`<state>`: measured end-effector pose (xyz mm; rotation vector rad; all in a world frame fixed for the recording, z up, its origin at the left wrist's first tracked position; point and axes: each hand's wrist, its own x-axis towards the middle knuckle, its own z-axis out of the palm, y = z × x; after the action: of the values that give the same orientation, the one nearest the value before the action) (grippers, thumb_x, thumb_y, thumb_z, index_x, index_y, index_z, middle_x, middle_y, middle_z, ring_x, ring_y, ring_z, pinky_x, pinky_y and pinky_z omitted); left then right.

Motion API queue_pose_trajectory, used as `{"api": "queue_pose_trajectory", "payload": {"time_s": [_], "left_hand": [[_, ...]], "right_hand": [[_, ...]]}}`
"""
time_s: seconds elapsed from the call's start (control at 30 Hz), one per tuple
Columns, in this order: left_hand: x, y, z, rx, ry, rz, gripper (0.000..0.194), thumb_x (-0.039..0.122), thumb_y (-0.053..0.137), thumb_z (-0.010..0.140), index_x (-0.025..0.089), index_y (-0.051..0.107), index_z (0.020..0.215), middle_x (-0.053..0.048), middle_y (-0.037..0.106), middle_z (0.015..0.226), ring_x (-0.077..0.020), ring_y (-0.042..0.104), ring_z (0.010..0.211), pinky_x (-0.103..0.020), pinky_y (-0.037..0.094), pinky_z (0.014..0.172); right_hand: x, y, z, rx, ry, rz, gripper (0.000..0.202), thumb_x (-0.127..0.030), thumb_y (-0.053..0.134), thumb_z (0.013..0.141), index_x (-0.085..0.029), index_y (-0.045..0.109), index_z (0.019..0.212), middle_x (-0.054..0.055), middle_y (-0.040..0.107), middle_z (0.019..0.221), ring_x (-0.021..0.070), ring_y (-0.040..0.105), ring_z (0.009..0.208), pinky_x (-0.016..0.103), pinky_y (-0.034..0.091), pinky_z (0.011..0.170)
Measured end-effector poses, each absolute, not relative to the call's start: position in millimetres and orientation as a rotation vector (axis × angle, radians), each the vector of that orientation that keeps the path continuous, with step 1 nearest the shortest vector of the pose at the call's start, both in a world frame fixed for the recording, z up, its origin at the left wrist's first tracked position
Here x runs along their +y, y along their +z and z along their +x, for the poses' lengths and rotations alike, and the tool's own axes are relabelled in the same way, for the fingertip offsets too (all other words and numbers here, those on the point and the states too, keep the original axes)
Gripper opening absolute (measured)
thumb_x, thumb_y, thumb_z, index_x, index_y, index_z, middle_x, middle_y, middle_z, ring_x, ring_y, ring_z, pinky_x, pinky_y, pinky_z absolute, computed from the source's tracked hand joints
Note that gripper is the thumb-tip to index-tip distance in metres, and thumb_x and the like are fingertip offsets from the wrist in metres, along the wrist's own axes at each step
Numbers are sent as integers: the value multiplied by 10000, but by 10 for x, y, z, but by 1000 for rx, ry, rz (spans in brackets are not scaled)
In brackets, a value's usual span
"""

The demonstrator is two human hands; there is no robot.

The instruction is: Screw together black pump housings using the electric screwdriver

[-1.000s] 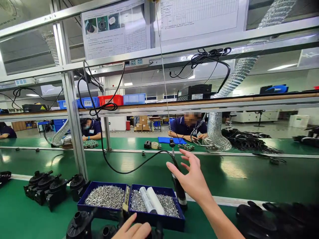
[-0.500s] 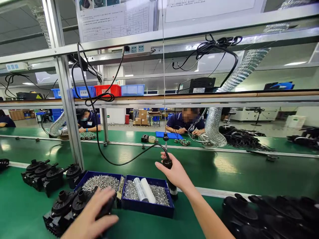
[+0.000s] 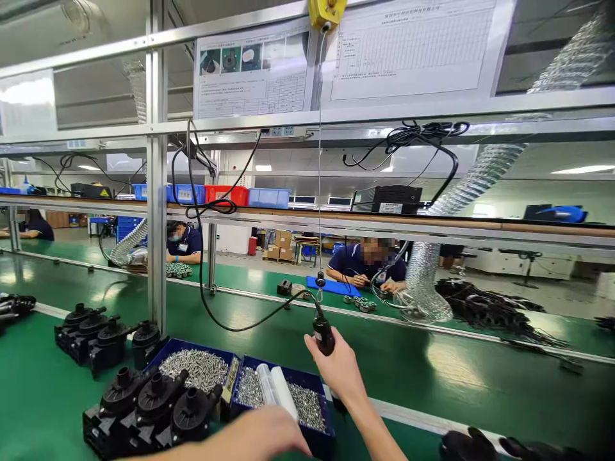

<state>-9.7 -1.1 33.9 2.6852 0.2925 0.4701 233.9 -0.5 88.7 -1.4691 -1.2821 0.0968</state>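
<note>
My right hand point(image 3: 339, 365) is wrapped round a black electric screwdriver point(image 3: 323, 336), which hangs upright from a thin cable with a black cord at its top. Its lower end is mostly hidden behind my hand. My left hand point(image 3: 269, 430) is low in front of the blue screw bin point(image 3: 314, 438), back of the hand up and blurred; its fingers are out of sight. That bin holds small metal parts and two white tubes point(image 3: 283, 390). Left of my left hand, several black pump housings point(image 3: 156, 398) stand in a row, apart from it.
A second blue bin holds long screws point(image 3: 195, 368). More black housings point(image 3: 103, 336) stand behind at left, and dark parts point(image 3: 468, 445) lie at lower right. A metal post point(image 3: 156, 256) rises at left. Co-workers sit across the green bench point(image 3: 384, 346).
My left hand has moved right from the black housings to the front of the screw bin; a third housing now shows in the near row. The view has shifted upward and left.
</note>
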Motion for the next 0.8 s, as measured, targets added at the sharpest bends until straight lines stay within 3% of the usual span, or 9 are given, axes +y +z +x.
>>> {"api": "queue_pose_trajectory", "payload": {"time_s": [0.07, 0.1, 0.13, 0.2, 0.27, 0.37, 0.6, 0.8], "left_hand": [[222, 709, -76, 694, 343, 2883, 192, 263, 713, 958, 240, 792, 1132, -82, 796, 1148, -253, 747, 1104, -340, 585, 1016], [346, 830, -35, 920, 117, 2964, 137, 229, 729, 923, 212, 806, 1034, -104, 798, 1080, -275, 752, 1059, -352, 592, 967], [469, 899, 23, 1029, -8, 2981, 100, 172, 800, 820, 176, 809, 919, -129, 793, 957, -307, 757, 993, -374, 596, 930], [688, 905, 166, 1140, -189, 2980, 188, 84, 883, 630, 168, 788, 768, -104, 743, 740, -335, 756, 887, -396, 598, 882], [836, 812, 301, 1179, -280, 2956, 244, 95, 928, 545, 196, 775, 705, -54, 682, 619, -326, 748, 810, -386, 604, 820], [909, 672, 427, 1210, -352, 2913, 245, 180, 969, 535, 225, 756, 647, -16, 642, 558, -295, 733, 730, -353, 600, 739], [871, 687, 450, 1256, -215, 2796, 212, 125, 919, 541, 221, 738, 591, -17, 565, 471, -300, 712, 677, -358, 592, 702], [545, 1003, 294, 1135, 93, 2730, 54, 133, 804, 707, 181, 780, 705, -84, 683, 621, -288, 726, 782, -333, 554, 767]], "right_hand": [[-77, 1016, 2298, -1263, 74, -1413, 429, -669, 665, 854, -243, 615, 868, 64, 719, 789, 267, 658, 713, 352, 521, 646], [-131, 1080, 2276, -1258, 66, -1386, 435, -669, 682, 862, -238, 632, 889, 65, 725, 812, 261, 659, 724, 345, 523, 649], [-196, 1141, 2252, -1257, 60, -1366, 444, -674, 696, 867, -234, 646, 910, 64, 726, 823, 252, 652, 716, 338, 522, 642], [-348, 1250, 2195, -1251, 56, -1318, 462, -678, 734, 860, -225, 673, 934, 58, 719, 814, 232, 629, 661, 333, 521, 616], [-506, 1341, 2125, -1223, 63, -1251, 467, -664, 786, 835, -215, 697, 928, 50, 709, 775, 219, 610, 609, 334, 523, 593], [-691, 1439, 2007, -1148, 64, -1157, 432, -614, 843, 808, -211, 717, 898, 37, 704, 738, 211, 607, 597, 338, 528, 606], [-794, 1513, 1862, -1148, 55, -1116, 355, -539, 854, 826, -213, 720, 860, 22, 692, 731, 198, 598, 607, 336, 516, 604], [-869, 1520, 1793, -1171, 71, -1060, 289, -463, 858, 849, -215, 710, 851, 6, 668, 730, 178, 582, 593, 326, 498, 582]]}}
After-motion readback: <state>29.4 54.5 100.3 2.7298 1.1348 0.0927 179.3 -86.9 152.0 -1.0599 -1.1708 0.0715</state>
